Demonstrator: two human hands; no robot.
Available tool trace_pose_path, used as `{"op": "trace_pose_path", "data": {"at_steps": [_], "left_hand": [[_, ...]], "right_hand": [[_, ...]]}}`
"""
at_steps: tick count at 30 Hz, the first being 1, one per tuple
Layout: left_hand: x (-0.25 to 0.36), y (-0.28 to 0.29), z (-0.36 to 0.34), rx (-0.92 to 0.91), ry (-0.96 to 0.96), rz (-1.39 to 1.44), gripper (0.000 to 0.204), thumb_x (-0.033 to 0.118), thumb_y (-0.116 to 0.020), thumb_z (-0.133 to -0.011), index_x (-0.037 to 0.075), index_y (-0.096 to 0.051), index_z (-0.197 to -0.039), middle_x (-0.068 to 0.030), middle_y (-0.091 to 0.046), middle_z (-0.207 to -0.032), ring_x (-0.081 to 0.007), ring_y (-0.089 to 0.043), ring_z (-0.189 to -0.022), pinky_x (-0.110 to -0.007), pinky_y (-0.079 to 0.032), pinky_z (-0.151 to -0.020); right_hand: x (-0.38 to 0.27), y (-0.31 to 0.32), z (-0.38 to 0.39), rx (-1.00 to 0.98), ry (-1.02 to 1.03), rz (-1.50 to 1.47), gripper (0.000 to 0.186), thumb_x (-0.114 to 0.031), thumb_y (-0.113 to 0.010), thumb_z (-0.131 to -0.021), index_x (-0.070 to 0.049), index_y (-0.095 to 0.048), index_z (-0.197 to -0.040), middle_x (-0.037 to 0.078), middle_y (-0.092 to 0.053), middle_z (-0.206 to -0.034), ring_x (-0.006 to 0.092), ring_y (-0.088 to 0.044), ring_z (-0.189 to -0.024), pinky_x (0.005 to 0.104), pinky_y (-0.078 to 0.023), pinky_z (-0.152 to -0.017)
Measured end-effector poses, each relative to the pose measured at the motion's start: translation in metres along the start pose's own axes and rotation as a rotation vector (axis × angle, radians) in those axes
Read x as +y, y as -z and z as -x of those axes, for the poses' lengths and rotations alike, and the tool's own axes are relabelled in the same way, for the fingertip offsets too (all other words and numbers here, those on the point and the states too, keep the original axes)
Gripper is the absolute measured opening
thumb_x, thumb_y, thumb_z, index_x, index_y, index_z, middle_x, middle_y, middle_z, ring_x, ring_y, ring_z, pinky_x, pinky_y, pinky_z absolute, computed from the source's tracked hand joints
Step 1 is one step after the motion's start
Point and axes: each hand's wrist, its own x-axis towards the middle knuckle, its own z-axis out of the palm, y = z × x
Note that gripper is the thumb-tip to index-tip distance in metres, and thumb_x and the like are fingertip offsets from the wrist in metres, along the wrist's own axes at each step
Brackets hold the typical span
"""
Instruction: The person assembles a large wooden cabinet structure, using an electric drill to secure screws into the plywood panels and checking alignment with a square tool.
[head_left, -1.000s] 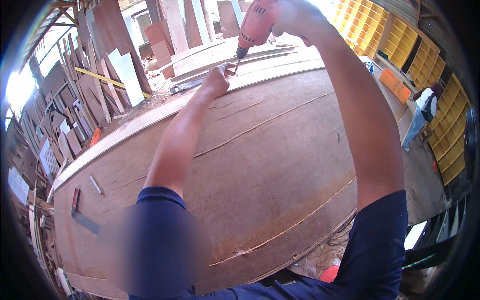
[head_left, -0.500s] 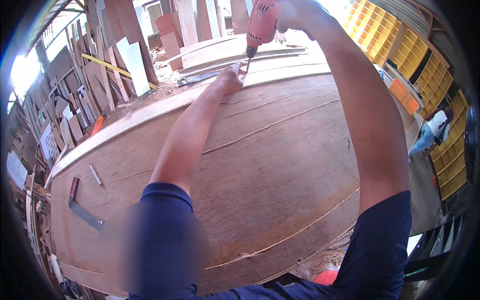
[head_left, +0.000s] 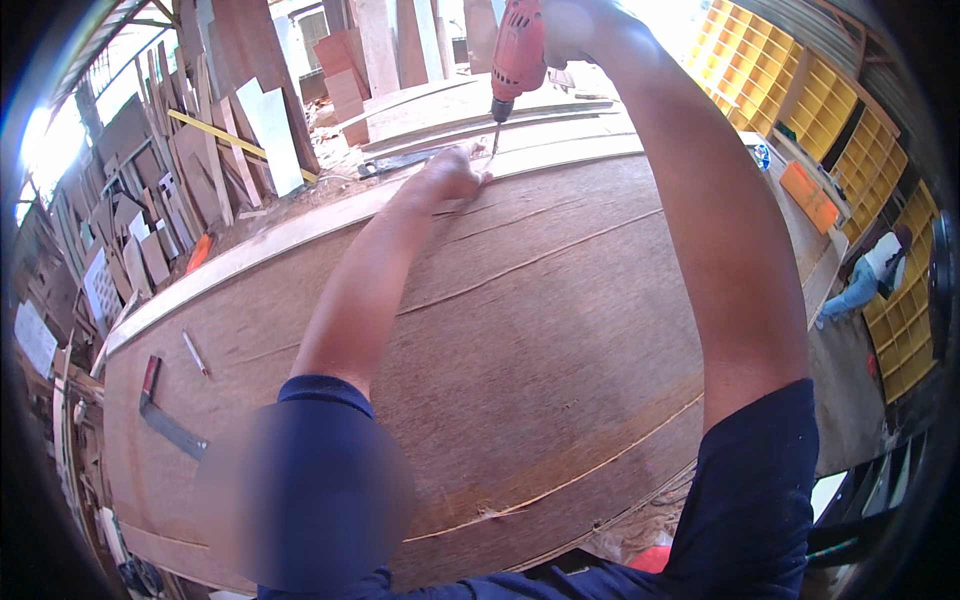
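My right hand (head_left: 585, 32) grips a red power drill (head_left: 518, 55) at the far side of the work, its bit (head_left: 496, 140) pointing down at a pale wooden strip (head_left: 565, 156). The strip runs along the far edge of a large brown plywood panel (head_left: 540, 290). Just left of the bit, my left hand (head_left: 458, 175) is closed at the strip's near edge, thumb toward me. Some of its fingers are hidden behind the hand. Whether the bit tip touches a screw is too small to tell.
On the panel's left lie a try square (head_left: 170, 425) with a red handle and a white pen (head_left: 195, 352). Offcut boards (head_left: 130, 220) lean at the far left. Yellow compartment racks (head_left: 760, 65) stand at the right, with another person (head_left: 870, 270) near them.
My left hand has drawn slightly left, away from the drill bit. The drill tip sits slightly lower in the view, and my right forearm has shifted a little left.
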Motion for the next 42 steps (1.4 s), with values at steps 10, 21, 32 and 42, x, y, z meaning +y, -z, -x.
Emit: {"op": "trace_pose_path", "data": {"at_steps": [10,21,32,42], "left_hand": [[-0.003,0.005,0.02,-0.002,0.191,0.026,0.066,0.048,-0.08,-0.097,0.013,-0.068,-0.151,-0.0189,-0.068,-0.153,-0.0336,-0.062,-0.144,-0.041,-0.048,-0.119],[0.011,0.004,0.023,0.055,0.277,-0.044,0.065,0.047,-0.083,-0.091,0.022,-0.071,-0.149,-0.0129,-0.07,-0.152,-0.0321,-0.062,-0.145,-0.044,-0.043,-0.124],[0.005,0.002,0.023,0.068,0.233,-0.009,0.065,0.048,-0.083,-0.091,0.015,-0.072,-0.146,-0.0168,-0.073,-0.146,-0.032,-0.068,-0.137,-0.042,-0.049,-0.118],[0.002,0.005,0.017,-0.042,0.28,0.034,0.064,0.053,-0.08,-0.094,0.03,-0.068,-0.152,-0.0053,-0.064,-0.16,-0.0286,-0.052,-0.154,-0.056,-0.027,-0.133]], "right_hand": [[-0.018,-0.001,-0.025,-0.108,0.185,0.124,0.057,-0.052,-0.093,-0.078,-0.005,-0.085,-0.108,0.015,-0.08,-0.092,0.0282,-0.075,-0.077,0.0482,-0.062,-0.067],[-0.01,-0.009,-0.036,0.0,0.157,0.092,0.057,-0.05,-0.092,-0.079,-0.005,-0.084,-0.113,0.015,-0.082,-0.096,0.0306,-0.076,-0.082,0.0469,-0.062,-0.073],[-0.003,-0.003,-0.015,0.108,-0.133,0.051,0.054,-0.041,-0.091,-0.079,-0.005,-0.08,-0.118,0.014,-0.08,-0.097,0.0298,-0.077,-0.082,0.0466,-0.063,-0.076],[-0.009,-0.009,-0.007,0.163,-0.228,0.023,0.053,-0.032,-0.091,-0.08,-0.005,-0.076,-0.123,0.013,-0.079,-0.097,0.0291,-0.078,-0.083,0.0465,-0.065,-0.079]]}}
